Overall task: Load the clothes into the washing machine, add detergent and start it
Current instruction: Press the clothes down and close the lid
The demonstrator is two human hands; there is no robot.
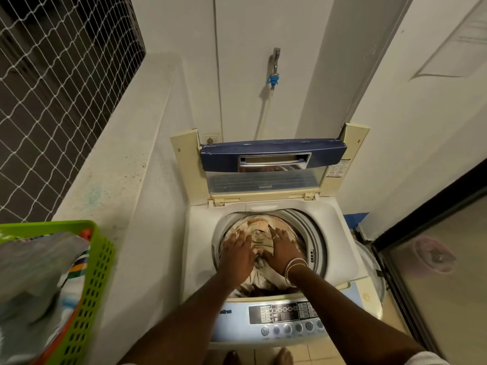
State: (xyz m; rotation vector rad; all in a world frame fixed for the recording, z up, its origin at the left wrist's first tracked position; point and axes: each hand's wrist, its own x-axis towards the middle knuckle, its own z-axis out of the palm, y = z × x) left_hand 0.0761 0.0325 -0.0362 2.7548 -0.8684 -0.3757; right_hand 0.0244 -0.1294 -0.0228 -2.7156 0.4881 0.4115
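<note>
A top-loading washing machine (340,233) stands in front of me with its lid (271,156) folded up at the back. Beige and brown clothes (259,234) fill the drum. My left hand (237,252) and my right hand (283,248) both lie flat on the pile with straight fingers, pressing on it side by side. Bangles circle my right wrist. The control panel (284,316) with round buttons runs along the machine's front edge, below my forearms.
A green laundry basket (87,280) holding more clothes sits at the left on a white ledge (118,180). A tap with a blue hose fitting (274,80) hangs on the back wall. A glass door (434,259) stands at the right. Netting (52,88) covers the left opening.
</note>
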